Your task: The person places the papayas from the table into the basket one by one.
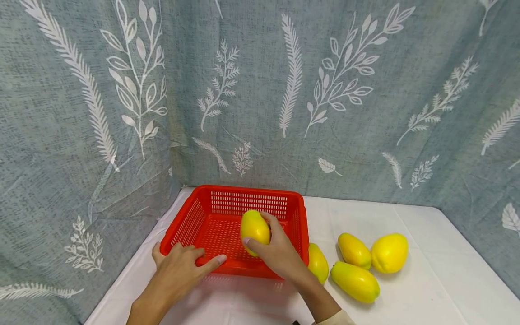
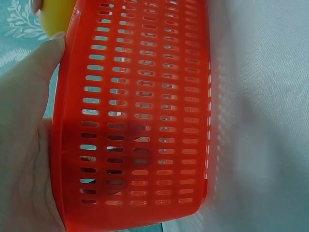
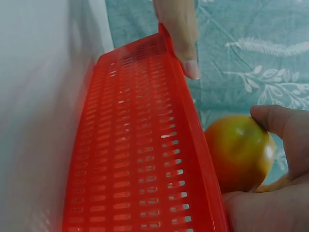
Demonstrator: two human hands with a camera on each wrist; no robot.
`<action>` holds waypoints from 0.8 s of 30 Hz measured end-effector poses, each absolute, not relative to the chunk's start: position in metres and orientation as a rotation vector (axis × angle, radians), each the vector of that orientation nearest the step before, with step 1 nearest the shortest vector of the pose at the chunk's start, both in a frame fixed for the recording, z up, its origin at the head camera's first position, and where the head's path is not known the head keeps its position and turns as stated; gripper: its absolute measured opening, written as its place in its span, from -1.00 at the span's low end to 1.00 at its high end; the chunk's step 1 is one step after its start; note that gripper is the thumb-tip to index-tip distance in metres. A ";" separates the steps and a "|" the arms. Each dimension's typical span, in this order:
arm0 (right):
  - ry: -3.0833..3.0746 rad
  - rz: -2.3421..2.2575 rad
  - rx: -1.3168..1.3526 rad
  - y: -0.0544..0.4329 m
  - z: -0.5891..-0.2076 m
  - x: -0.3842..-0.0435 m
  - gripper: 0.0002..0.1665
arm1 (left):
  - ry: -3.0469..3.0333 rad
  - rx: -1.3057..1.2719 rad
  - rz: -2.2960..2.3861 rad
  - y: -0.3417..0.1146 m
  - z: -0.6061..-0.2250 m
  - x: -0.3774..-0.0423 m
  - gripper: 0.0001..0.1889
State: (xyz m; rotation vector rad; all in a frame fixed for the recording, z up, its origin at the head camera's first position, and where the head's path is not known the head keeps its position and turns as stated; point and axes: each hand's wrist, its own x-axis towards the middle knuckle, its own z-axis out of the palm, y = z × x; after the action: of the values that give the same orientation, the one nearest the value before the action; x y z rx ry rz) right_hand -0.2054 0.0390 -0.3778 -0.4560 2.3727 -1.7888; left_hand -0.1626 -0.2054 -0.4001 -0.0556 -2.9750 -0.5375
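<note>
My right hand (image 1: 282, 248) holds a smooth yellow mango (image 1: 253, 225) over the inside of a red plastic basket (image 1: 304, 225), thumb on the near side and fingers round the far side. In the right wrist view the held fruit shows just past the basket's rim. At the basket's front left corner, my left hand (image 1: 174, 273) grips the rim. Its thumb lies along the front edge, while the other fingers are partly hidden behind the slotted wall in the left wrist view. No fruit shows on the basket's visible floor.
Right of the basket, several yellow fruits lie on the white-covered table (image 1: 422, 293). One mango (image 1: 318, 263) is close against the basket's right side; a longer fruit (image 1: 355, 282) and a rounder one (image 1: 390, 253) lie farther right. A grey-green leaf-patterned curtain (image 1: 260, 90) encloses the back and sides.
</note>
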 end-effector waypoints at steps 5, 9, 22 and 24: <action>2.360 -1.752 -0.506 0.032 -0.380 -0.213 -0.03 | -2.978 -0.056 -0.521 -0.205 -0.399 -0.163 -0.13; 2.387 -1.706 -0.530 0.024 -0.381 -0.219 -0.03 | -2.974 -0.058 -0.527 -0.204 -0.399 -0.162 -0.14; 2.549 -1.464 -0.657 0.000 -0.386 -0.230 -0.09 | -2.981 -0.073 -0.532 -0.204 -0.402 -0.161 -0.13; 2.563 -1.440 -0.674 -0.003 -0.387 -0.232 -0.12 | -2.979 -0.072 -0.527 -0.204 -0.402 -0.161 -0.14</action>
State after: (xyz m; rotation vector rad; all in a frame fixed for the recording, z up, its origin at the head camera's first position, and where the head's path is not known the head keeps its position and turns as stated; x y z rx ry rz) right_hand -0.2316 -0.0027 -0.3868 -0.6742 2.5630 -1.4401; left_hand -0.1606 -0.2044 -0.4024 -0.0720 -2.9787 -0.5267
